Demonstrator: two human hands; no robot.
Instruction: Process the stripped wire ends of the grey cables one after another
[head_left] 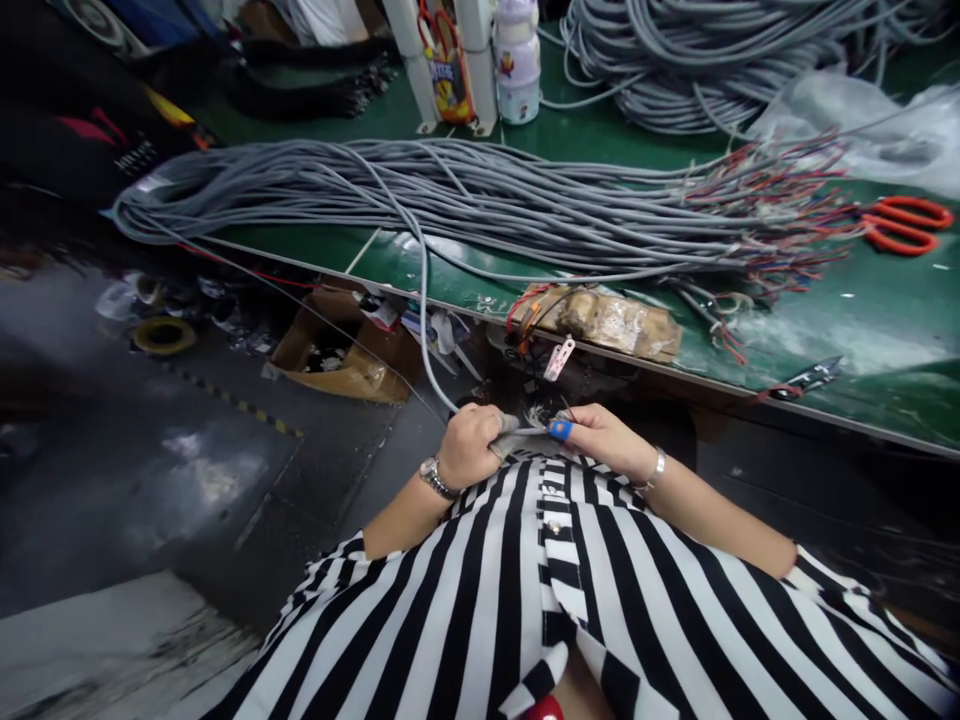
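One grey cable [424,300] runs from the bundle on the bench down to my hands, close in front of my striped shirt. My left hand [474,440] is closed round it, with a greyish cover on the thumb or fingertip. My right hand [604,438], with a blue wrap on a fingertip, pinches the cable near its end. Frayed pale strands and thin dark wire show between the hands; the exact end is too small to make out. Above lies the long bundle of grey cables [450,195], its stripped red and blue wire ends pointing right.
Red-handled scissors [909,225] and small snips [808,378] lie at the right of the green bench [892,320]. A taped cardboard piece [622,322] sits on the bench edge. Behind are a cable coil [675,60] and a bottle [517,65]. Below stands an open carton [337,355].
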